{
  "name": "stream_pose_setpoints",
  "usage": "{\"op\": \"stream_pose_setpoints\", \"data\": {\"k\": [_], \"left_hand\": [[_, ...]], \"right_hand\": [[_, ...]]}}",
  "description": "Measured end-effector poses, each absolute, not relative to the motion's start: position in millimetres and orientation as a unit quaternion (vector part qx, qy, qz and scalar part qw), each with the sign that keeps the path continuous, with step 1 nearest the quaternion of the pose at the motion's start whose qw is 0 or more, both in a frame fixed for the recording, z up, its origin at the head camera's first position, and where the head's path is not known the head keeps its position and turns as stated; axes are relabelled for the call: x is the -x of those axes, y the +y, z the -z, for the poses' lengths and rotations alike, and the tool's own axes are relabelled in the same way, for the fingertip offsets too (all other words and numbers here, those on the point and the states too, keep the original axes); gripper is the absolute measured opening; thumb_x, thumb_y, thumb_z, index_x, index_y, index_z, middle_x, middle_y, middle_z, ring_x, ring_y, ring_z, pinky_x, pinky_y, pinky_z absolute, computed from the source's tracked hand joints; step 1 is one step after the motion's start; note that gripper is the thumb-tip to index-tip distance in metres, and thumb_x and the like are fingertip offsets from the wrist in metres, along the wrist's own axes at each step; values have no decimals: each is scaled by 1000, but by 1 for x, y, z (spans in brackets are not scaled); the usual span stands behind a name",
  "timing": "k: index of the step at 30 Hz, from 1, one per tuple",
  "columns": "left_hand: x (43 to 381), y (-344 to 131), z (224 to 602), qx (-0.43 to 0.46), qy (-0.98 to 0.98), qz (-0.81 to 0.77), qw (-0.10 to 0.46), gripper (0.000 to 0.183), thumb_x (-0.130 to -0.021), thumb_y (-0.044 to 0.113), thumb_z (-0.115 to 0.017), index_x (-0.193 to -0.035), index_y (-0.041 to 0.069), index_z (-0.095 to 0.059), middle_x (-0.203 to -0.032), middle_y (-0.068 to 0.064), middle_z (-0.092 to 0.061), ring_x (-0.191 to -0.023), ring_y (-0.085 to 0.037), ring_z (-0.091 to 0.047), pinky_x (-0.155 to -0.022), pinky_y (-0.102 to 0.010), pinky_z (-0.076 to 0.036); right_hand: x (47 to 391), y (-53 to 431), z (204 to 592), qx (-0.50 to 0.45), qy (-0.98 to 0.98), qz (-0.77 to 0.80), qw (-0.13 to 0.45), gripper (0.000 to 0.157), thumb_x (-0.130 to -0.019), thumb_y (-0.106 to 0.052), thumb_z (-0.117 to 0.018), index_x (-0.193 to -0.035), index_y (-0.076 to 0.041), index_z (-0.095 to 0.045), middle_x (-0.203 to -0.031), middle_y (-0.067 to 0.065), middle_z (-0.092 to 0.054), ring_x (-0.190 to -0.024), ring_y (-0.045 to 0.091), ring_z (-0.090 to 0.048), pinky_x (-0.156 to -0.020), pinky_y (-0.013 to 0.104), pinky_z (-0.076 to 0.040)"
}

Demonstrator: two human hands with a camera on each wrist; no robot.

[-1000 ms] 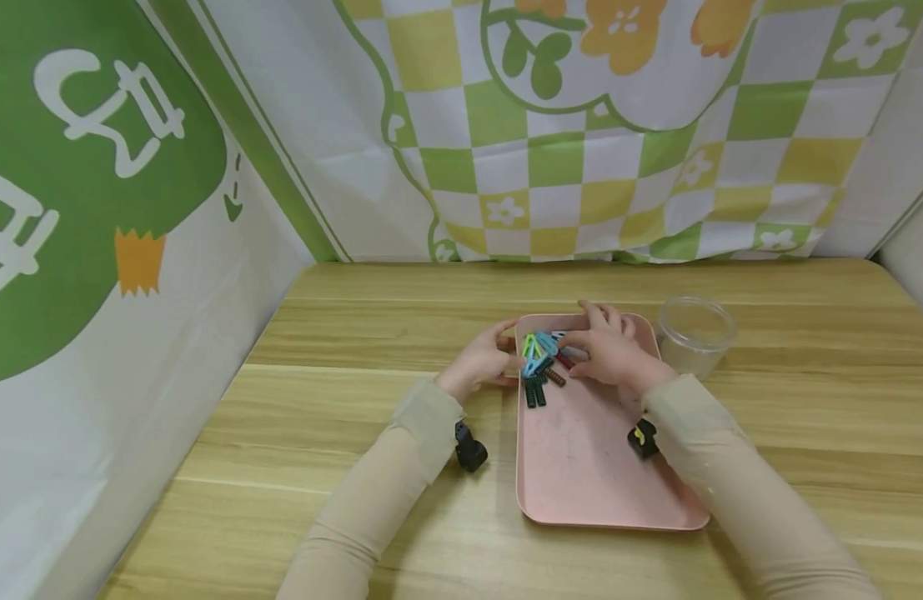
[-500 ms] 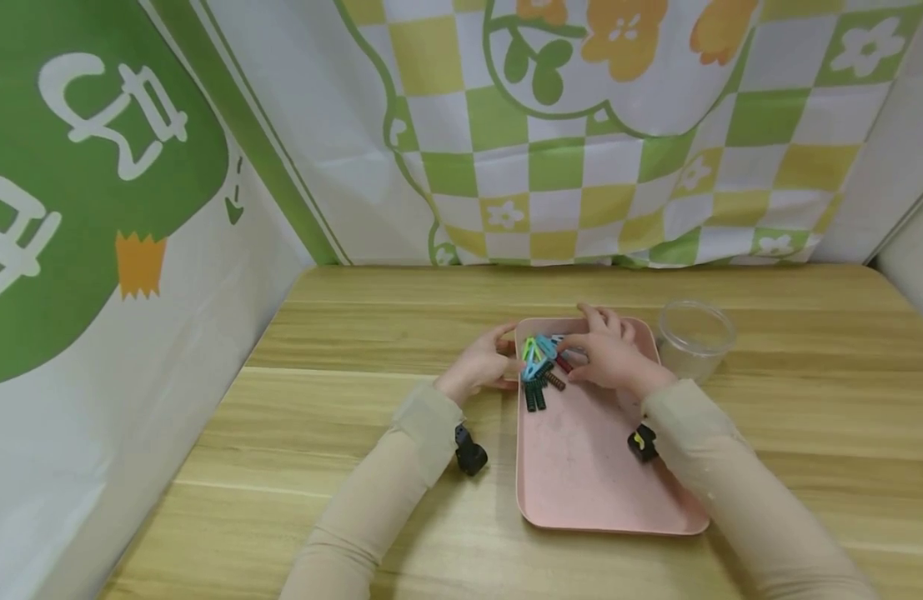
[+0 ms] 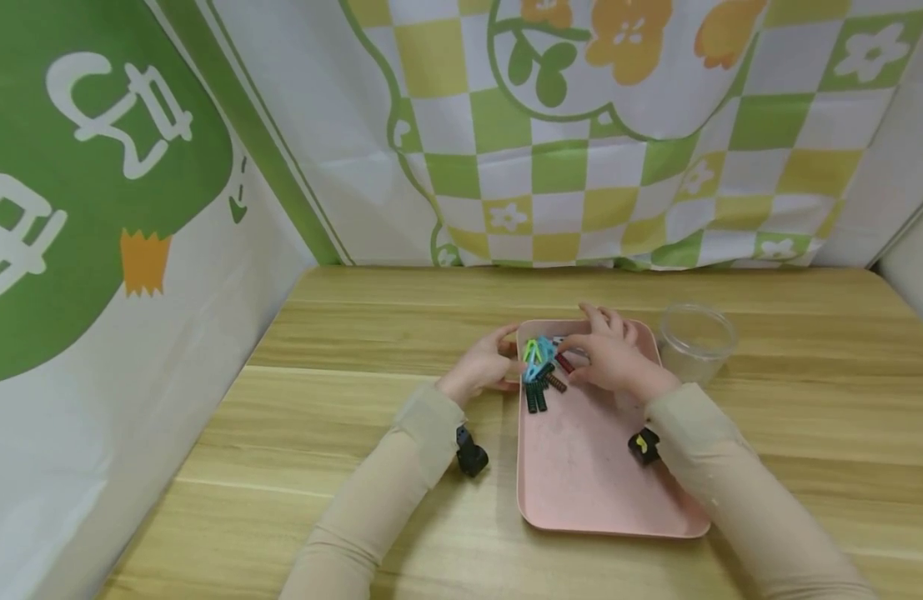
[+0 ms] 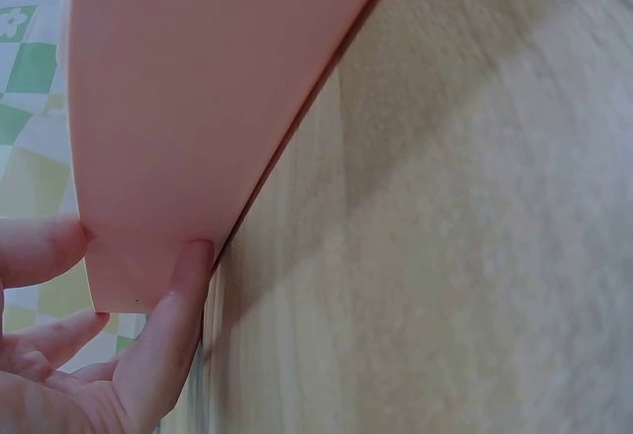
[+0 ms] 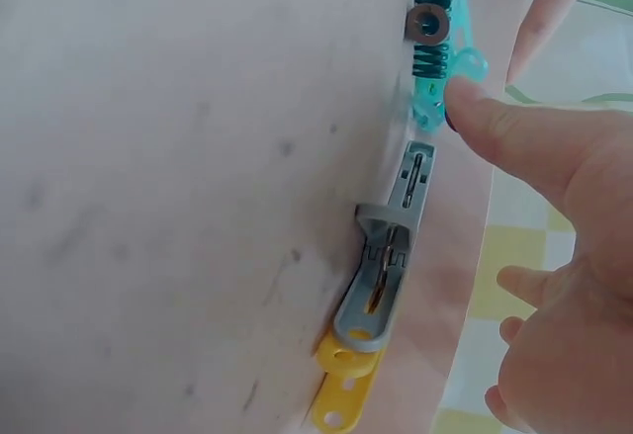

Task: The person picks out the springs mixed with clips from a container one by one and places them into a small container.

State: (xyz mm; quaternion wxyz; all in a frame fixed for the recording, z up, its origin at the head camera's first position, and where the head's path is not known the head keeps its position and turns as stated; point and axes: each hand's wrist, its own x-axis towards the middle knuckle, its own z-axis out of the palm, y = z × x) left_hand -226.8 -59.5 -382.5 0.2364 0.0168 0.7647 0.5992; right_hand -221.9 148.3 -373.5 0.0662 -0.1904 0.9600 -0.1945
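Observation:
A pink tray (image 3: 592, 467) lies on the wooden table. My left hand (image 3: 482, 365) grips its left rim near the far corner; in the left wrist view the fingers (image 4: 178, 335) press the tray's outer wall. Inside that corner is a heap of light blue and yellow-green plastic clips (image 3: 536, 358) and dark green springs (image 3: 536, 396). A brown spring (image 3: 555, 381) and a dark red one (image 3: 564, 362) lie beside it. My right hand (image 3: 611, 358) spreads over the tray's far end, one fingertip touching the heap. Below it, the right wrist view shows a grey clip (image 5: 381, 256) and a yellow clip (image 5: 346, 385).
A clear plastic jar (image 3: 694, 342) stands right of the tray, close to my right wrist. Black wrist cameras (image 3: 472, 454) hang under both sleeves. A checked, flowered cloth (image 3: 566, 192) hangs behind the table.
The right fingertips shift slightly at the heap, and the upper blue clip sits a little differently. The left hand keeps its place on the tray rim.

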Motion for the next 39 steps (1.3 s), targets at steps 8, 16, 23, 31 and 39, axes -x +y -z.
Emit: {"op": "stream_pose_setpoints", "data": {"k": [8, 16, 23, 31, 39], "left_hand": [[227, -60, 380, -16, 767, -596, 237, 72, -90, -3, -58, -151, 19, -26, -142, -19, -40, -100, -26, -60, -80, -38, -58], [227, -60, 380, -19, 770, -593, 237, 72, -90, -3, -58, -151, 20, -26, -143, -19, -39, -104, -28, -59, -82, -39, -57], [226, -60, 380, -14, 768, -595, 237, 72, -90, -4, -58, -150, 19, -27, -143, -20, -39, -102, -27, -60, -82, -40, -57], [226, -59, 380, -15, 769, -593, 237, 72, -90, -4, -58, -150, 19, -27, -144, -19, -39, -103, -27, -59, -81, -39, -58], [227, -60, 382, -16, 768, -595, 237, 72, -90, -4, -58, -151, 20, -26, -145, -19, -36, -103, -28, -59, -81, -39, -58]], "right_hand": [[223, 150, 367, 196, 959, 194, 56, 35, -79, -16, -77, -112, -13, -67, -154, 26, -6, -136, 53, -1, -103, 72, -4], [219, 151, 354, 208, 959, 186, 39, 34, -79, -16, -76, -111, -13, -67, -154, 27, -8, -135, 55, -4, -104, 72, -5], [219, 153, 348, 213, 959, 184, 36, 40, -81, -16, -75, -120, -15, -65, -155, 25, -4, -136, 53, -1, -104, 72, -2], [216, 156, 340, 212, 957, 193, 33, 36, -81, -16, -75, -116, -14, -67, -155, 24, -3, -136, 52, 2, -104, 71, 0], [212, 158, 327, 220, 957, 187, 25, 30, -83, -17, -73, -112, -17, -66, -156, 22, -2, -137, 51, 2, -104, 69, 0]]}}
